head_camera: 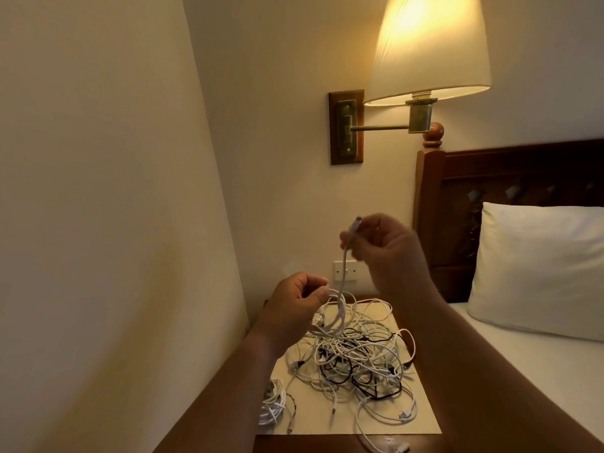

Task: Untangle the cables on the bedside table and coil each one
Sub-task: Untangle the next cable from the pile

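A heap of tangled white and black cables lies on the cream top of the bedside table. My right hand is raised above the heap and pinches the plug end of a white cable, which hangs down from it. Lower and to the left, my left hand grips loops of white cable lifted off the heap. A coiled white cable lies at the table's near left corner, partly hidden behind my left forearm.
A lit wall lamp on a brass arm hangs above the table. A wall socket sits behind the cable. The wall stands close on the left. To the right are the wooden headboard, a white pillow and the bed.
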